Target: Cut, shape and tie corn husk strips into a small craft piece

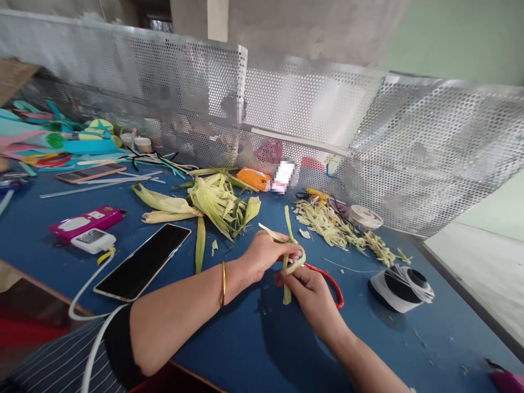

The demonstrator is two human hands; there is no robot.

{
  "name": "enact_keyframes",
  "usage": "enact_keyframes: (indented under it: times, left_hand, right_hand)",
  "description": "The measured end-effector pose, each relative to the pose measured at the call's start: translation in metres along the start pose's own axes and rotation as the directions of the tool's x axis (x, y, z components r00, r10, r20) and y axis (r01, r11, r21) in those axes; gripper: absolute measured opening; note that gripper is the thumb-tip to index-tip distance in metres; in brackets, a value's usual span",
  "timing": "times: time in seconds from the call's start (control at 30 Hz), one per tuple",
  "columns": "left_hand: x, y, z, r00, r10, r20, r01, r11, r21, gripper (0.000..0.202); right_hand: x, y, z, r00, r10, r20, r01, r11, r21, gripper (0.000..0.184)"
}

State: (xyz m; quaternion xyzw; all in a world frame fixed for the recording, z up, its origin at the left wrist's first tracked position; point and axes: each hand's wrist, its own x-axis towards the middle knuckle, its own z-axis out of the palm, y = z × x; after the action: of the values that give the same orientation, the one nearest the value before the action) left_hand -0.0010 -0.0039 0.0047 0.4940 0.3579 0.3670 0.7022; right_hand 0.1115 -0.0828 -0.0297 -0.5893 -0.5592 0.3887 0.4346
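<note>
From my remote seat I take in the blue table (229, 344) first, the largest thing in view, and behind it the perforated metal screen (196, 93). Next in size comes the heap of corn husks (216, 199), pale green leaves lying left of centre toward the back of the table, then the pile of shredded husk (327, 221) at the right, near the screen. My two hands come after these, at the middle of the table: the left hand (266, 252) has thumb and fingers pinched together on a narrow husk strip, and the right hand (309, 288), just below it and nearer to me, is also clamped on that husk. The black-screened smartphone (143, 263) lies on the left side, and the spool of white thread (403, 289) sits on the right, apart from the hands. A red loop handle (338, 289), perhaps of scissors, shows partly behind the right hand. Smallest is the husk strip (287, 293) itself, held between both hands, its lower end hanging below the right fingers, with a curl bending round on the right. I judge the step in hand to be looping or knotting husk; whether one piece or two, I cannot tell. To my mind the next move calls for one firm pinch at the crossing while the other hand gently guides the free end, since thin husk could split.
</note>
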Motion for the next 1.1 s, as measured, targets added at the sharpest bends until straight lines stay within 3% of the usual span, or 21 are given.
enact_keyframes:
  times: [0.23,0.3,0.37,0.43,0.53,0.63,0.9,1.1]
  left_hand:
    - [0.005,-0.003,-0.005,1.0,0.007,0.0,-0.007,1.0,0.015,0.009]
    - [0.006,-0.002,-0.007,1.0,-0.022,0.002,0.022,0.999,0.025,0.006]
    - [0.005,0.0,-0.007,0.999,-0.05,0.01,0.05,0.997,0.063,0.007]
    - [0.003,0.002,-0.007,0.996,-0.069,0.058,0.061,0.991,0.122,0.008]
    - [0.0,0.004,-0.007,0.982,-0.101,0.157,0.073,0.982,0.173,0.013]
    - [-0.001,0.003,-0.007,0.971,-0.12,0.205,0.089,0.984,0.157,0.02]
    - [0.001,-0.005,-0.002,0.989,-0.016,0.146,-0.019,0.973,0.232,0.023]
    - [0.0,-0.001,-0.001,0.99,-0.052,0.128,0.023,0.975,0.219,0.024]
  right_hand:
    - [0.006,0.002,-0.002,0.999,-0.045,0.009,0.044,0.999,0.024,0.042]
    - [0.011,0.004,-0.008,0.992,-0.062,-0.112,0.066,0.997,0.037,0.037]
    - [0.015,0.002,-0.016,0.957,-0.077,-0.28,0.098,0.993,0.061,0.038]
    - [0.016,-0.001,-0.024,0.927,-0.095,-0.364,0.114,0.993,0.032,0.038]
    - [0.017,-0.006,-0.032,0.935,-0.126,-0.331,0.112,0.992,-0.062,0.025]
    - [0.017,-0.008,-0.035,0.937,-0.106,-0.332,0.102,0.994,-0.031,0.025]
    - [0.018,-0.009,-0.034,0.965,-0.073,-0.254,0.103,0.989,0.107,0.019]
    - [0.019,-0.01,-0.044,0.965,-0.064,-0.254,0.081,0.995,0.057,0.017]
